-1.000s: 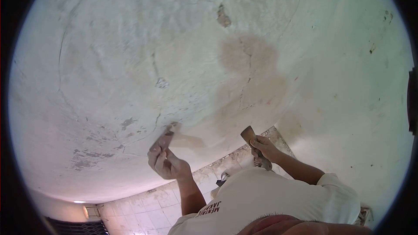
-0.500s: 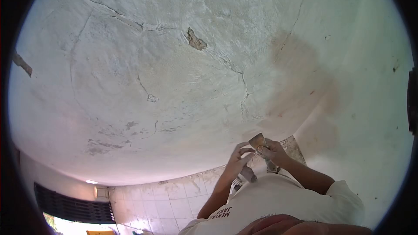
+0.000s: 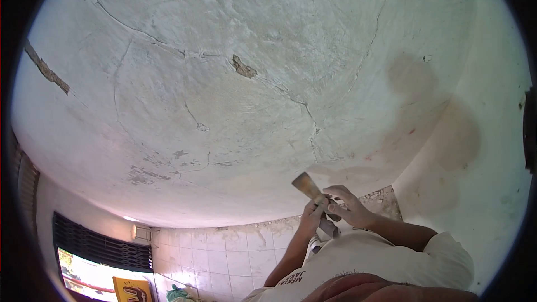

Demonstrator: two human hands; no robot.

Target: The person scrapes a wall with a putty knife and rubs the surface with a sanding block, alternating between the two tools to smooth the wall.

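A putty knife [image 3: 306,184] with a wide, stained metal blade points up and to the left in front of my chest. My left hand [image 3: 312,216] is closed around it just below the blade. Close beside it, my right hand [image 3: 351,211] has its fingers curved and apart, with the thumb right at the handle. A grey rounded shape [image 3: 329,227] shows just below the hands, partly covered by them.
The cracked plaster wall [image 3: 235,112] fills most of the view, with a chipped hole [image 3: 244,67] near its upper middle. White tiles [image 3: 224,254] lie lower down. A dark grille [image 3: 100,243] and a yellow board [image 3: 132,289] are at lower left.
The putty knife has passed from my right hand to my left, and its blade has swung left. My right fingers have loosened. The view has shifted, showing more of the lower left.
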